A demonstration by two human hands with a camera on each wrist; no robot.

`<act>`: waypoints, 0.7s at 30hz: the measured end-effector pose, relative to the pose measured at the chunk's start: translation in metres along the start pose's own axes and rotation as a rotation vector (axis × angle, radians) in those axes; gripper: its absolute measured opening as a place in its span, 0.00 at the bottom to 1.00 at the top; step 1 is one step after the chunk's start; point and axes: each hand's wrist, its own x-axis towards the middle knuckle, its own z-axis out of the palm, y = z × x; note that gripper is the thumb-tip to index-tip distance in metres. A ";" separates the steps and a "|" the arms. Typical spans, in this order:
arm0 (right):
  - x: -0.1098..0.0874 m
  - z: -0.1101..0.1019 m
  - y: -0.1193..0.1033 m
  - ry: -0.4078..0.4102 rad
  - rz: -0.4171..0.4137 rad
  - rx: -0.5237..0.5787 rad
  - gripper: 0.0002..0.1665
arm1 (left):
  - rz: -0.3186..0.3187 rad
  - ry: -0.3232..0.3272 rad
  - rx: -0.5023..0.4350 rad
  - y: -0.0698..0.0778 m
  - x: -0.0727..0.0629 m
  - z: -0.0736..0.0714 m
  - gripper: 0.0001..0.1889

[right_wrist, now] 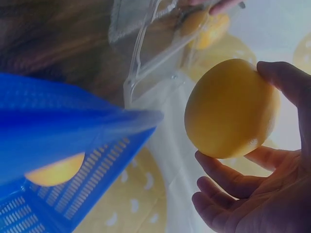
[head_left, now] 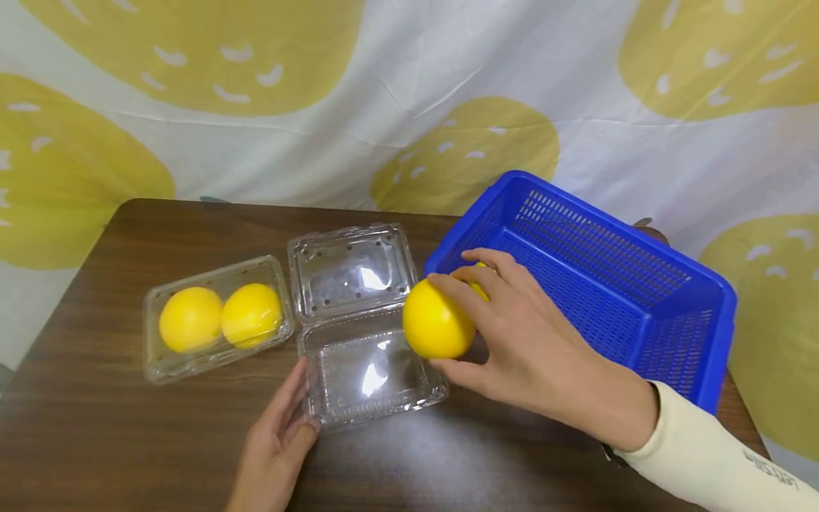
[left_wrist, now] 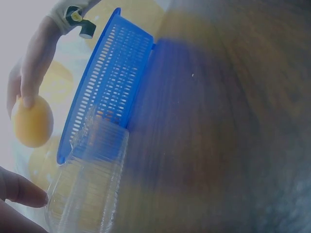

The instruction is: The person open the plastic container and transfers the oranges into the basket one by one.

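My right hand [head_left: 531, 334] grips a yellow round fruit [head_left: 438, 320] between thumb and fingers, above the right edge of an open clear plastic clamshell box [head_left: 365, 373]. In the right wrist view the fruit [right_wrist: 231, 109] is raised, with the thumb on one side and fingers on the other. My left hand [head_left: 278, 434] holds the near left corner of the box, whose lid [head_left: 352, 274] lies folded back behind it. In the left wrist view the thumb touches the clear box [left_wrist: 87, 189]; the other fingers are mostly out of view.
A blue plastic basket [head_left: 614, 220] stands at the right; another yellow fruit [right_wrist: 57, 171] is inside it, partly hidden. At the left, a clear box [head_left: 153, 355] contains two yellow fruits [head_left: 190, 320]. Behind the brown table [head_left: 96, 419] hangs a patterned cloth [head_left: 409, 43].
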 end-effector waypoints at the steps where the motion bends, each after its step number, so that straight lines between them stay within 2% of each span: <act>1: 0.000 -0.001 0.002 0.011 -0.001 0.003 0.51 | -0.002 0.000 0.000 0.000 0.000 0.000 0.43; 6: -0.002 -0.006 0.012 0.051 0.003 0.010 0.51 | -0.015 -0.001 -0.003 0.001 0.000 0.000 0.44; 12: -0.003 -0.008 0.024 0.059 0.018 0.010 0.52 | -0.010 -0.003 -0.013 0.000 0.001 0.000 0.44; 21: -0.004 -0.012 0.041 0.063 0.066 0.013 0.50 | 0.041 -0.004 -0.016 -0.002 0.001 0.000 0.43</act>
